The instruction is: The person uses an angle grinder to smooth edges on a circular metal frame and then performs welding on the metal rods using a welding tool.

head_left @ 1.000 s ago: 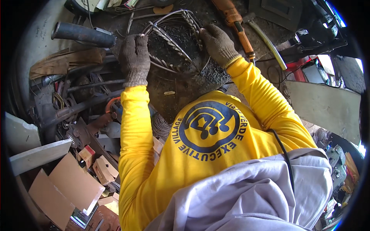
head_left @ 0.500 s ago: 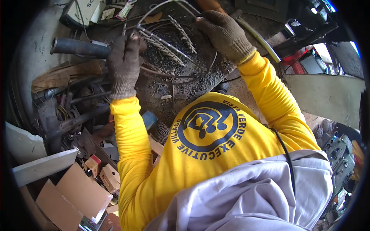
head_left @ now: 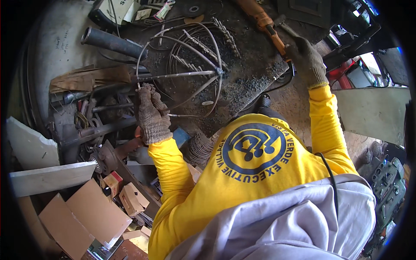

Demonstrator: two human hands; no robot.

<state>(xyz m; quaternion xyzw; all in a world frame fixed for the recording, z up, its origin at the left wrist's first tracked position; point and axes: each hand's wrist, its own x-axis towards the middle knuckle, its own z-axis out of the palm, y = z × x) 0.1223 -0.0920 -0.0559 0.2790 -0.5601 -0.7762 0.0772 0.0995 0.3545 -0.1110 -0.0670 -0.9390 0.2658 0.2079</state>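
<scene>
My gloved left hand (head_left: pixel 151 110) is closed on the rim of a round metal rod frame (head_left: pixel 182 75). The frame stands tilted over the dark work table (head_left: pixel 249 65); its spokes meet at a small hub. At the right, my gloved right hand (head_left: pixel 307 63) is on the rear end of an orange corded power tool (head_left: pixel 261 19), fingers curled around it. The tool's front end lies beyond the top edge. A hammer (head_left: pixel 287 28) lies alongside, with its handle running under my right hand. Both gloves are brown knit.
Coiled wire and twisted rods (head_left: pixel 227 38) lie behind the frame amid dark grit. A thick pipe (head_left: pixel 108 42) juts in from the left. Scrap metal, boards and an open cardboard box (head_left: pixel 97 212) crowd the left side. A pale panel (head_left: pixel 372 115) stands at the right.
My right hand has let go of the frame and moved right to the orange tool. The frame has turned in my left hand, so its hub and spokes now show.
</scene>
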